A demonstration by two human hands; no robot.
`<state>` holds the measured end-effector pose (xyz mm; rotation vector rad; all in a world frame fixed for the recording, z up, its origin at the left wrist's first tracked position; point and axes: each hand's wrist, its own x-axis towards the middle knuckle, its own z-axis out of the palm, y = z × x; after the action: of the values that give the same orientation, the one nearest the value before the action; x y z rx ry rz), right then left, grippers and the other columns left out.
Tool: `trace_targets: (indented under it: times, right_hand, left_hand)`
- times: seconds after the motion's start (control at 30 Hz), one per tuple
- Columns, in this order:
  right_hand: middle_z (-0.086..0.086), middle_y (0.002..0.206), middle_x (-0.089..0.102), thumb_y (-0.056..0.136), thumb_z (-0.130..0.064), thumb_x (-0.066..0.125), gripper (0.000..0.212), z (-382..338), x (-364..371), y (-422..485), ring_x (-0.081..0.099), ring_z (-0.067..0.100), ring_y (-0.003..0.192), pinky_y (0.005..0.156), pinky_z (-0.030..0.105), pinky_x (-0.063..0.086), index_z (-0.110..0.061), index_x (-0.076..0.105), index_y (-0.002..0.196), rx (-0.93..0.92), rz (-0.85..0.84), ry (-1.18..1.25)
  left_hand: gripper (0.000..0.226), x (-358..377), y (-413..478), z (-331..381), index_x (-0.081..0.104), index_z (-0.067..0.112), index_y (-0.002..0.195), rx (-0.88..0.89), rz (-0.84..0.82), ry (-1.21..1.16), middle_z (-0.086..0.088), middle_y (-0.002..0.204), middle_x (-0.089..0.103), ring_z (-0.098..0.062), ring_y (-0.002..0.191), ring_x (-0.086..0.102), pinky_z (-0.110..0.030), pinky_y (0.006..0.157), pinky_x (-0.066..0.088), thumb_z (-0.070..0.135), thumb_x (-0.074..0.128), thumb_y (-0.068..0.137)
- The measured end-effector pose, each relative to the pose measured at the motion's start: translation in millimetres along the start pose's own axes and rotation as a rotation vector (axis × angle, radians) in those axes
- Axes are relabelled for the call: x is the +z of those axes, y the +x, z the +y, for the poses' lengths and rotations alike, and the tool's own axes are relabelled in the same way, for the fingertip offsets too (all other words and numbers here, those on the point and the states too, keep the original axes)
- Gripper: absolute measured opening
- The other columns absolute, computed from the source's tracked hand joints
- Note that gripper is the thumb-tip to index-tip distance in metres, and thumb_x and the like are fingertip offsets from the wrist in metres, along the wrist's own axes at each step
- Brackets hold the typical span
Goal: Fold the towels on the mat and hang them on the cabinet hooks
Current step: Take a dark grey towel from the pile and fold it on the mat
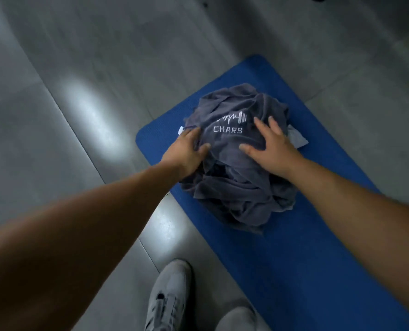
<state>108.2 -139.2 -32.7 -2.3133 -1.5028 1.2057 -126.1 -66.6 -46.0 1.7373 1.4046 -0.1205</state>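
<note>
Bearing "CHARS": crumpled gray towels [236, 194]

Towels [236, 177]: soft grey cloth, matt, crumpled, white stitched logo. Mat [294, 254]: blue foam-like, matt, fine texture. Floor [79, 91]: grey tiles, smooth, glossy. Shoe [170, 297], bottom centre: grey fabric.

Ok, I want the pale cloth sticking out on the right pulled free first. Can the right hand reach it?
Probably yes: the right hand rests on the grey towels right beside the pale cloth, whose corner lies bare on the mat.
</note>
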Motion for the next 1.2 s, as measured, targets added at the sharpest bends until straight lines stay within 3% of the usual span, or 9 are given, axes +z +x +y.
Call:
trace_targets:
  times: [0.13,0.27,0.4,0.5,0.57,0.73,0.93,1.1,1.2]
  right_hand:
    - [0.009,0.155,0.033,0.084,-0.072,0.057,0.089,18.3,11.5,32.8,0.035,0.031,0.142,0.115,0.051,0.034,-0.04,0.015,0.156,0.014,0.059,-0.004]
    - [0.002,0.129,0.059,0.087,-0.062,0.063,0.059,13.8,-0.1,6.1,0.057,0.024,0.117,0.099,0.044,0.049,-0.024,0.054,0.131,-0.045,0.088,0.019]
    - [0.0,0.107,0.049,0.084,-0.057,0.068,0.05,3.8,-24.7,-58.4,0.052,0.02,0.1,0.083,0.031,0.046,-0.013,0.061,0.108,-0.068,0.227,0.027]
    - [-0.002,0.119,0.044,0.09,-0.046,0.066,0.044,-10.7,-47.1,-120.0,0.048,0.013,0.105,0.083,0.015,0.036,-0.009,0.062,0.113,-0.043,0.232,0.096]
    - [0.003,0.126,0.051,0.094,-0.042,0.061,0.04,-21.3,-60.1,-154.7,0.052,0.016,0.106,0.084,0.023,0.04,-0.005,0.065,0.11,-0.051,0.251,0.092]
    - [-0.009,0.081,0.058,0.099,-0.041,0.051,0.029,-50.6,-88.8,-199.8,0.054,0.008,0.071,0.06,0.028,0.043,-0.018,0.057,0.081,0.011,0.343,0.22]
    - [-0.034,0.07,0.058,0.101,-0.023,0.056,0.032,-76.6,-117.2,-224.1,0.054,-0.018,0.07,0.06,0.001,0.036,-0.041,0.046,0.078,0.068,0.475,0.53]
    - [-0.028,0.07,0.061,0.1,-0.017,0.057,0.028,-86.9,-148.1,-272.7,0.055,-0.01,0.065,0.06,0.005,0.038,-0.032,0.052,0.077,0.031,0.5,0.712]
    - [-0.029,0.072,0.062,0.1,-0.017,0.059,0.021,-92.9,-177.1,-315.6,0.056,-0.01,0.069,0.063,0.005,0.04,-0.031,0.057,0.084,-0.006,0.482,0.776]
  left_hand:
    - [0.083,16.2,44.4,14.3,0.021,0.041,0.157,0.057,-0.015,-0.169,-0.001,0.157,0.039,-0.025,0.141,0.041,-0.047,0.116,0.037,0.071,0.051,0.085]
    - [0.059,16.4,31.4,33.9,0.044,0.035,0.148,0.019,-0.1,-0.156,-0.004,0.14,0.049,-0.02,0.124,0.052,-0.04,0.096,0.052,0.06,0.054,0.095]
    - [0.038,-11.4,-14.0,66.9,0.07,0.016,0.099,0.015,-0.108,-0.303,-0.004,0.097,0.073,-0.015,0.089,0.069,-0.034,0.077,0.057,0.052,0.057,0.097]
    - [0.039,-35.6,-58.7,94.2,0.065,0.01,0.084,0.086,-0.131,-0.292,-0.001,0.087,0.067,-0.008,0.075,0.062,-0.03,0.069,0.05,0.046,0.059,0.099]
    - [0.033,-46.5,-84.5,108.7,0.062,0.022,0.077,0.171,-0.111,-0.134,0.004,0.101,0.058,-0.006,0.088,0.056,-0.025,0.077,0.044,0.047,0.059,0.097]
    - [0.023,-60.8,-123.4,140.2,0.077,0.03,0.097,0.23,-0.04,-0.064,0.004,0.136,0.048,-0.014,0.125,0.048,-0.035,0.102,0.045,0.046,0.061,0.097]
    - [0.035,-70.0,-148.9,192.7,0.065,0.012,0.078,0.054,-0.073,-0.408,-0.002,0.074,0.059,-0.017,0.068,0.053,-0.039,0.064,0.048,0.041,0.061,0.099]
    - [0.031,-87.1,-189.6,243.4,0.066,0.01,0.087,-0.073,-0.247,-0.736,-0.015,0.083,0.057,-0.029,0.07,0.047,-0.039,0.06,0.046,0.038,0.063,0.098]
    - [0.041,-92.0,-229.0,282.9,0.059,-0.012,0.106,-0.017,-0.35,-0.823,-0.026,0.096,0.059,-0.034,0.082,0.054,-0.049,0.076,0.052,0.029,0.059,0.101]
